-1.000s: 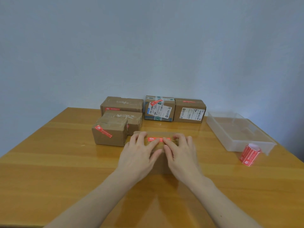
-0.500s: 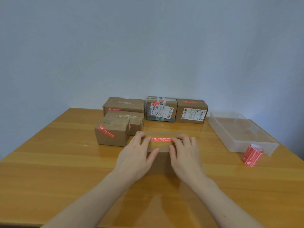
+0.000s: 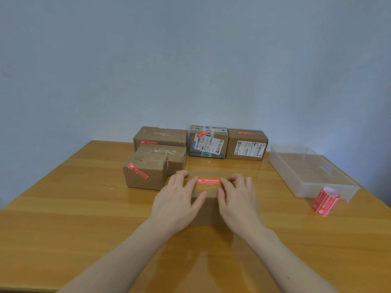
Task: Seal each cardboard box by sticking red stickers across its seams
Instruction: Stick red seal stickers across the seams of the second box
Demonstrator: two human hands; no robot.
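A flat brown cardboard box (image 3: 208, 199) lies in front of me at the table's middle. A red sticker (image 3: 208, 181) runs along its far top edge. My left hand (image 3: 179, 199) lies flat on the box's left part, its fingertips at the sticker's left end. My right hand (image 3: 239, 199) lies flat on the right part, fingertips pressing the sticker's right end. A roll of red stickers (image 3: 324, 200) lies on the table to the right.
Several cardboard boxes with red stickers stand behind: one at the left (image 3: 146, 175), a second behind it (image 3: 169, 154), a third (image 3: 160, 137), a taped one (image 3: 208, 142) and another (image 3: 246, 144). A clear plastic tray (image 3: 309, 170) sits at the right, on the wooden table (image 3: 63, 218).
My two hands have slid apart along the sticker, left hand leftwards and right hand rightwards, so more of the red sticker shows between them.
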